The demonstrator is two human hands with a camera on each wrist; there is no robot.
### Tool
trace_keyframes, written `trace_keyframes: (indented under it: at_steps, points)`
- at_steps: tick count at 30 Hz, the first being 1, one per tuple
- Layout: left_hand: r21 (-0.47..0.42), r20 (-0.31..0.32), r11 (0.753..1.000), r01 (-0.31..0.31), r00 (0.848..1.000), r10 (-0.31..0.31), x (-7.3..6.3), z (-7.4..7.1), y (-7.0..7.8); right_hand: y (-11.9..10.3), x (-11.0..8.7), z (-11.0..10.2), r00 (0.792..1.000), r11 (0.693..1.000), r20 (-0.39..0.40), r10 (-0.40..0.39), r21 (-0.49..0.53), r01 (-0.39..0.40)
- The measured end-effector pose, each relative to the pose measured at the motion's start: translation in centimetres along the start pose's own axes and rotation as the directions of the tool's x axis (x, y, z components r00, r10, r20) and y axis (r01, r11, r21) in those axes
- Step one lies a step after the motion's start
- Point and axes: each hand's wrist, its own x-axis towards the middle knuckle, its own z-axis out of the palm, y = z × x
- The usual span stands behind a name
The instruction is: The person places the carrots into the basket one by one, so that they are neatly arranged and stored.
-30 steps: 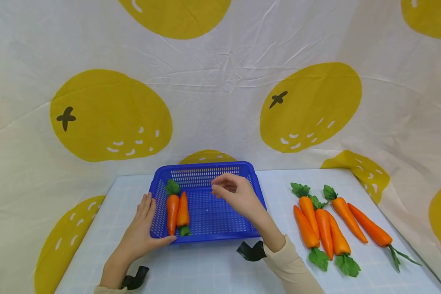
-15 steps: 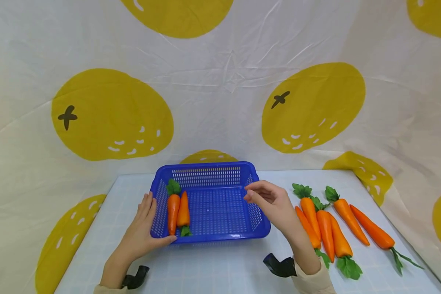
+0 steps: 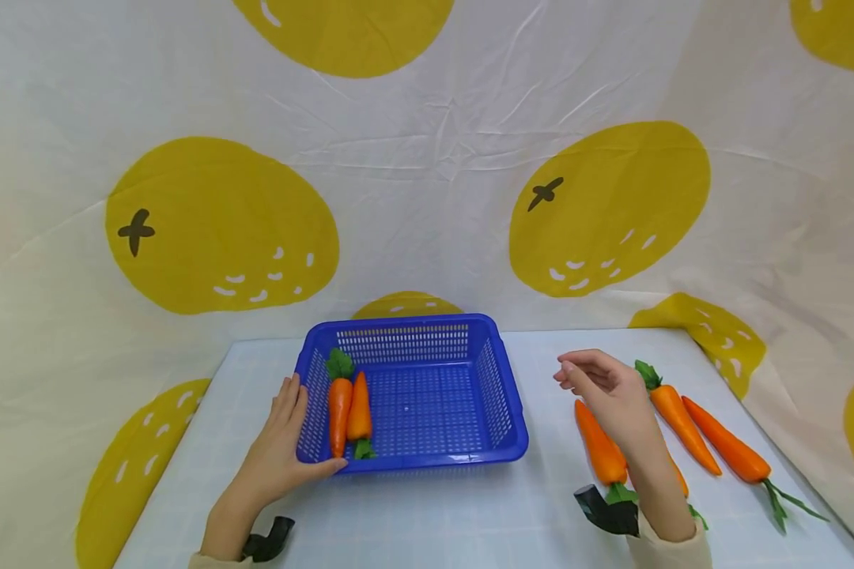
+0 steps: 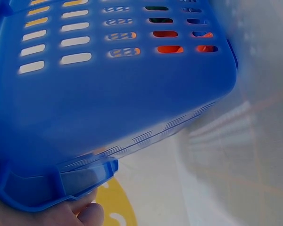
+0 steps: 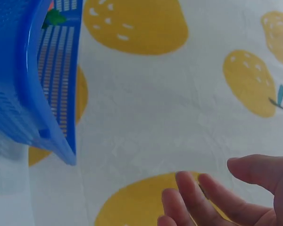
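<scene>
My left hand (image 3: 279,445) rests at the near left corner of the blue plastic basket (image 3: 437,460), fingers extended along its left side and thumb on the front rim. Inside, along the left wall, lie two orange carrots, one (image 3: 339,407) with leaves at the back and one (image 3: 359,411) with leaves at the front. My right hand (image 3: 612,395) is over the loose carrots right of the basket, fingers loosely bent and holding nothing. Below it a carrot (image 3: 599,446) shows beside the wrist; others are partly hidden by the hand and forearm.
Two more carrots lie farther right, one (image 3: 685,427) with broad leaves and one (image 3: 729,442) with thin green stems. A pale checked cloth covers the table (image 3: 441,521). Behind it hangs a white curtain (image 3: 427,221) with yellow fruit prints.
My right hand has moved right, from over the basket to over the loose carrots, with nothing in it. My left hand stays at the basket corner, and the two carrots inside lie still.
</scene>
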Motion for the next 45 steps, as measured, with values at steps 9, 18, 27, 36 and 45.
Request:
trace_keyframes:
  at_steps: [9,18,27,36,45]
  points:
    - [-0.001,0.002,1.0,-0.008,1.0,0.008,0.2,0.1,0.1,3.5,0.8,-1.7,0.994,0.99,0.003,0.107,-0.088,-0.107]
    - [0.002,-0.002,1.0,-0.019,1.0,0.019,0.2,-0.3,-0.1,7.1,2.0,-1.9,0.973,0.945,0.066,0.22,-0.264,-0.196]
    - [-0.002,-0.002,1.0,-0.014,1.0,0.014,0.2,-0.2,-0.1,8.6,2.3,-2.6,0.943,0.87,0.116,0.313,-0.433,-0.236]
    - [-0.003,0.008,1.0,-0.006,1.0,0.006,0.1,-0.1,0.0,9.8,2.4,-2.8,0.902,0.811,0.151,0.404,-0.514,-0.278]
    - [-0.007,0.01,1.0,-0.007,1.0,0.007,-0.1,-0.1,0.1,10.3,2.3,-2.8,0.902,0.819,0.144,0.408,-0.494,-0.292]
